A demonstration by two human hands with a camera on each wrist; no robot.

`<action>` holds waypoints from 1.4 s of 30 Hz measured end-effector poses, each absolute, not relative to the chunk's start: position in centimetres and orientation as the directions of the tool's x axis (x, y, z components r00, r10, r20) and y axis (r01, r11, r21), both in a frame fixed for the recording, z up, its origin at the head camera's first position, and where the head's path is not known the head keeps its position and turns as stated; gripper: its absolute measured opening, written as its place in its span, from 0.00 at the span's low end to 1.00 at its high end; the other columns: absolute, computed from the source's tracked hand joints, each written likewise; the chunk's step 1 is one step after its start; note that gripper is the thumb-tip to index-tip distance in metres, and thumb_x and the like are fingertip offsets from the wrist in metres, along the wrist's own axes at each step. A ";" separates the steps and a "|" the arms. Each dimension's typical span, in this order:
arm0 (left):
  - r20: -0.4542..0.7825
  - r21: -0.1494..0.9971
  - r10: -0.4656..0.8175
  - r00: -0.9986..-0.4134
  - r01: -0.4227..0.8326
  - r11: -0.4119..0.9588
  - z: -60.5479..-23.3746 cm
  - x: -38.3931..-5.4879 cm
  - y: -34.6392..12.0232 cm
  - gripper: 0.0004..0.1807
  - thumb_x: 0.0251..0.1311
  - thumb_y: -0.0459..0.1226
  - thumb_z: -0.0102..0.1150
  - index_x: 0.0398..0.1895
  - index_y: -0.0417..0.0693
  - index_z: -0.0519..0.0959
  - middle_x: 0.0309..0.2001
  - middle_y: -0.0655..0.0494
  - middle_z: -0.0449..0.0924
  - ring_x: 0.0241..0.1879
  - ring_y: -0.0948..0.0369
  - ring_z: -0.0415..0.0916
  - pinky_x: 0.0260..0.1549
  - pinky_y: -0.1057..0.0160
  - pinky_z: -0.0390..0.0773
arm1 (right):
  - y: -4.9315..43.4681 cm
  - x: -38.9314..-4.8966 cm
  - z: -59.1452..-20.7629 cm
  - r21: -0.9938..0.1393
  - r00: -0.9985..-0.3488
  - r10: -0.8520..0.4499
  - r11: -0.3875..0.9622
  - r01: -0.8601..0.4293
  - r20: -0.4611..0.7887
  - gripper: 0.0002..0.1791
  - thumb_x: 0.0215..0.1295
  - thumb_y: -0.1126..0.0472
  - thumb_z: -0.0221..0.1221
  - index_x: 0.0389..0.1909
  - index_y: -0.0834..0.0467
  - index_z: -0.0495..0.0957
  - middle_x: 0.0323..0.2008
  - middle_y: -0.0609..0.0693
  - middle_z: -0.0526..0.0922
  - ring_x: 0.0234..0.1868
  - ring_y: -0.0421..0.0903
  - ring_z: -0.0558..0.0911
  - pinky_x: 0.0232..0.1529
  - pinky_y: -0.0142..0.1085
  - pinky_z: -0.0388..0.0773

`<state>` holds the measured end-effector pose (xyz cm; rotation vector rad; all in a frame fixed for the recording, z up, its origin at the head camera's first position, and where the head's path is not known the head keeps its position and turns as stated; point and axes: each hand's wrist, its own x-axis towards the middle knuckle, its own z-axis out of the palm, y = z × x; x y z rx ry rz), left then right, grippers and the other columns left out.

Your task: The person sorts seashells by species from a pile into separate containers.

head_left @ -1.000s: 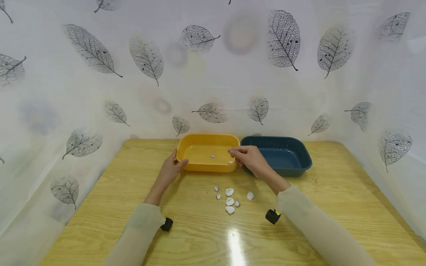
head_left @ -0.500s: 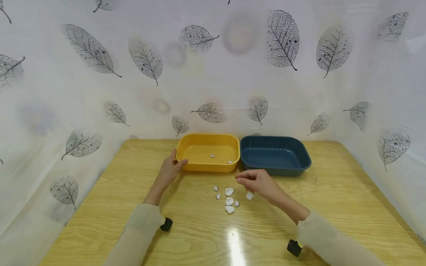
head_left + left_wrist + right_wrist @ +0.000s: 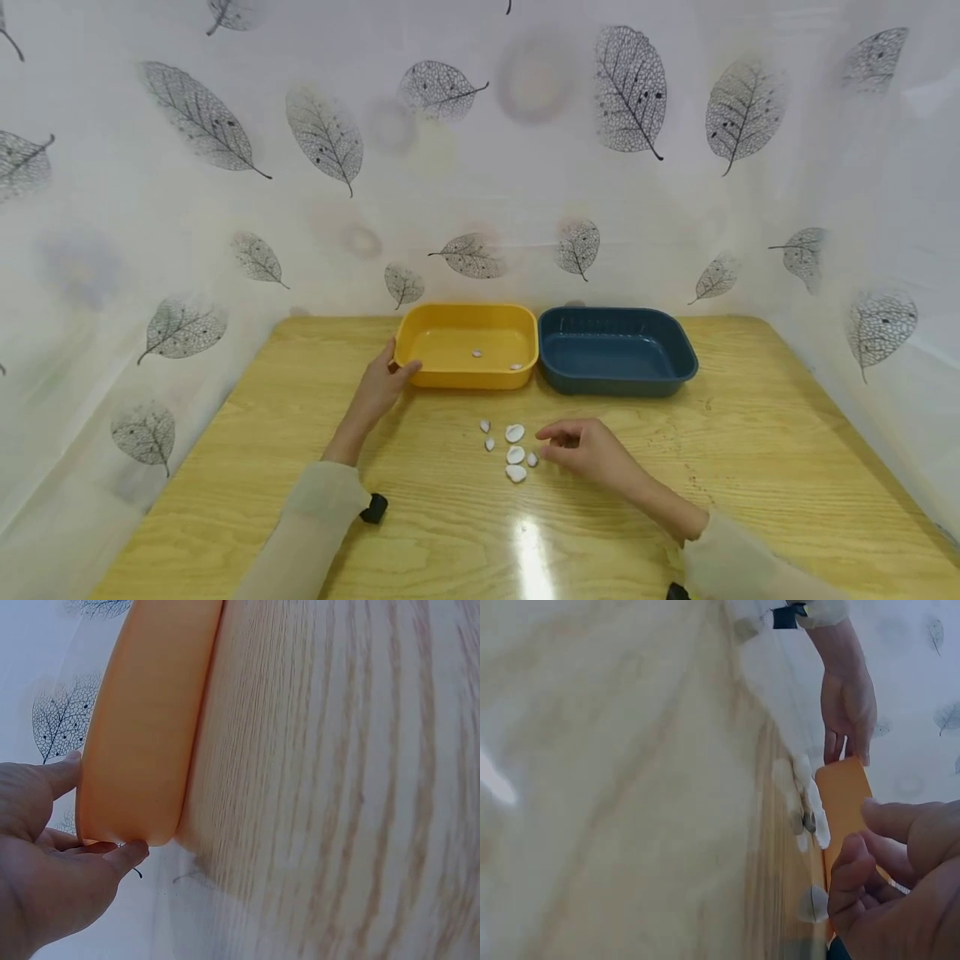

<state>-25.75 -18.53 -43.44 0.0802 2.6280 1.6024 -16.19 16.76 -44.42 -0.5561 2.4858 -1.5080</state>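
My left hand point(image 3: 377, 390) holds the left end of a yellow plastic tray point(image 3: 467, 380), thumb against its front wall and fingers around the corner. Inside that tray lie two small seashells point(image 3: 477, 354). Low over the table, my right hand point(image 3: 592, 450) has thumb and index finger apart, with nothing visible between them. Just left of its fingertips are a small shell point(image 3: 532, 459) and a column of larger white shells point(image 3: 515, 454). Two more small shells point(image 3: 490, 444) lie farther left. In the right wrist view a pale shell point(image 3: 814, 904) shows beside the curled fingers.
A dark blue tray point(image 3: 618, 387) stands against the yellow one on its right. Both sit toward the back of the wooden table point(image 3: 420, 517), before a leaf-patterned curtain point(image 3: 480, 167). A bright reflection shines on the table's front part.
My right hand has come back from above the yellow tray's right edge to the table beside the shells, now covering the rightmost shell. My left hand keeps its place on the tray.
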 end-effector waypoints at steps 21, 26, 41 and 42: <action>-0.012 0.888 0.076 -0.997 0.024 0.459 -43.6 -25.9 -18.4 0.44 0.78 0.42 0.54 0.81 0.31 0.41 0.81 0.34 0.42 0.78 0.41 0.51 0.73 0.47 0.61 | 15.3 -15.1 -45.7 -0.856 -0.933 -0.359 0.472 -0.211 0.031 0.13 0.62 0.66 0.70 0.46 0.68 0.86 0.25 0.46 0.83 0.21 0.36 0.73 0.21 0.27 0.69; -0.014 0.888 0.075 -0.997 0.022 0.459 -43.6 -25.7 -18.4 0.44 0.79 0.42 0.54 0.81 0.30 0.41 0.81 0.34 0.41 0.78 0.41 0.51 0.73 0.47 0.61 | 15.0 -15.1 -45.8 -0.836 -0.933 -0.358 0.507 -0.211 0.018 0.13 0.59 0.69 0.69 0.45 0.66 0.87 0.24 0.44 0.82 0.22 0.36 0.73 0.23 0.27 0.69; -0.003 0.890 0.078 -0.997 0.032 0.456 -43.5 -25.6 -18.4 0.43 0.79 0.40 0.54 0.81 0.30 0.41 0.81 0.33 0.43 0.77 0.41 0.53 0.72 0.47 0.63 | 14.5 -15.0 -45.4 -0.817 -0.940 -0.339 0.534 -0.216 0.027 0.10 0.56 0.69 0.69 0.41 0.63 0.88 0.21 0.44 0.79 0.18 0.36 0.68 0.20 0.27 0.63; -0.003 0.891 0.077 -0.997 0.032 0.453 -43.5 -25.6 -18.4 0.43 0.79 0.40 0.54 0.81 0.30 0.41 0.81 0.33 0.43 0.77 0.41 0.53 0.72 0.47 0.63 | 14.5 -15.0 -45.3 -0.817 -0.941 -0.337 0.536 -0.215 0.026 0.10 0.56 0.69 0.69 0.41 0.63 0.88 0.21 0.44 0.79 0.18 0.36 0.68 0.20 0.27 0.63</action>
